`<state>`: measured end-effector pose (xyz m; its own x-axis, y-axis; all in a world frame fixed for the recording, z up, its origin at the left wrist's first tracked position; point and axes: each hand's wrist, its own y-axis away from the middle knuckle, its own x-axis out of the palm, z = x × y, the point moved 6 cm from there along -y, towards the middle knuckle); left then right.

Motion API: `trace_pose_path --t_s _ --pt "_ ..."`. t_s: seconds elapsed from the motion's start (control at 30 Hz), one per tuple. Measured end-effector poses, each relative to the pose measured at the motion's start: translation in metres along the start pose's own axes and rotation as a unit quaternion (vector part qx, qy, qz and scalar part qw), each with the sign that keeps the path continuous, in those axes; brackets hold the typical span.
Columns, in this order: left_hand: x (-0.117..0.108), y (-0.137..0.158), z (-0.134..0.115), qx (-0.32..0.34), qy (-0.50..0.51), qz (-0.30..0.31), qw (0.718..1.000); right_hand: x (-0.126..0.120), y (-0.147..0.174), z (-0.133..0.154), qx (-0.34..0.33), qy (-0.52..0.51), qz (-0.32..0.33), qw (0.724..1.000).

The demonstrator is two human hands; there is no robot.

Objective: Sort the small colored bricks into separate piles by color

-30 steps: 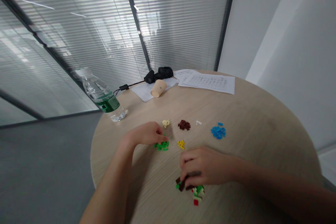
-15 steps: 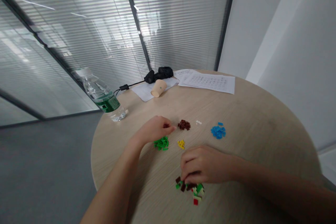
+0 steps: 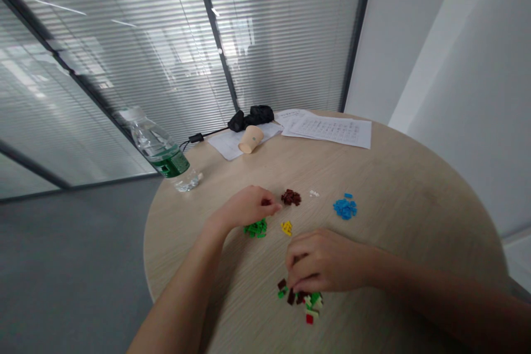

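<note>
My left hand [image 3: 253, 206] is closed with fingertips pinched, just left of a pile of dark brown toy bricks [image 3: 291, 197]; anything in the pinch is too small to make out. Under its near side lies a heap of green bricks [image 3: 256, 229]. My right hand [image 3: 313, 261] bends its fingers down onto a mixed pile of brown, green, cream and red bricks [image 3: 312, 304], and its fingertips are partly hidden. Between the two hands sits a small group of yellow bricks [image 3: 286, 227].
Blue bricks [image 3: 345, 208] and a few white pieces [image 3: 314, 193] lie farther right on the round table [image 3: 398, 177]. A water bottle [image 3: 166, 157] stands at the left edge. At the back are a tipped paper cup [image 3: 251, 139], printed sheets [image 3: 332, 129] and a black folded item [image 3: 259, 115].
My left hand has shifted slightly right toward the brown bricks. My right hand stays over the mixed pile, where a brown piece has moved a little.
</note>
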<state>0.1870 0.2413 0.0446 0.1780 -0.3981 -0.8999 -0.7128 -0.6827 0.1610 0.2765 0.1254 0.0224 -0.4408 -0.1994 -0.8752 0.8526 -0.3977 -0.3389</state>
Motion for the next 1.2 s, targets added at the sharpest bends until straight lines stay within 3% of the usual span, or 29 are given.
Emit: trace_pose_path --t_s 0.4,0.67,0.77,0.87,1.03,1.2 --pt "0.001 0.000 -0.003 0.021 0.015 0.007 1.000 0.002 -0.003 0.007 0.013 0.004 0.005 1.000" --pt "0.001 0.002 -0.016 0.032 0.113 0.023 0.993 -0.002 -0.005 0.008 0.021 -0.080 -0.003 0.997" --pt "0.005 0.003 -0.022 0.035 0.168 0.055 0.984 -0.012 -0.003 0.002 0.061 -0.109 -0.021 0.992" --pt "0.011 0.001 -0.028 0.044 0.234 0.083 0.968 -0.031 0.004 -0.015 0.132 -0.064 -0.082 0.986" --pt "0.011 -0.007 -0.035 0.087 0.246 0.017 0.965 -0.068 0.021 -0.040 0.219 0.006 -0.232 0.948" --pt "0.008 -0.011 -0.033 0.080 0.191 -0.094 0.974 -0.072 0.026 -0.048 0.254 0.027 -0.266 0.930"
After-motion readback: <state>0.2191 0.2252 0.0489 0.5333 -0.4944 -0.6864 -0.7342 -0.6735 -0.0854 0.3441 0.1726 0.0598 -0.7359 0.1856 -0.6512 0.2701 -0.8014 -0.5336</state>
